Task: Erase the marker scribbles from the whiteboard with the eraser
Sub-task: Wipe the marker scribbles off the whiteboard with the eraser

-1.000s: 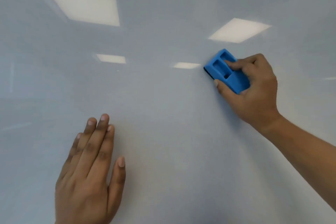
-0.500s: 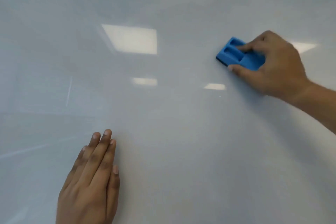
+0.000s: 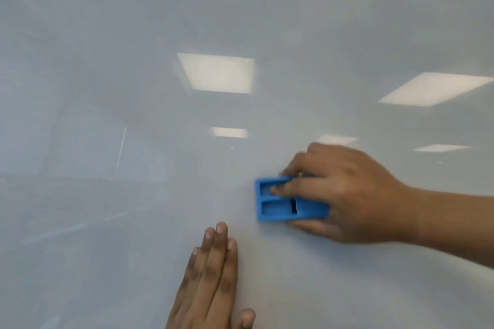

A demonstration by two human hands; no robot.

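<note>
Within the last second the right hand (image 3: 344, 192) has swept the blue eraser (image 3: 290, 199) down the whiteboard (image 3: 133, 88), pinching it between thumb and fingers, pressed flat just above the left hand (image 3: 211, 283), which lies open with fingers together; no scribbles show, so the wiping looks nearly finished
</note>
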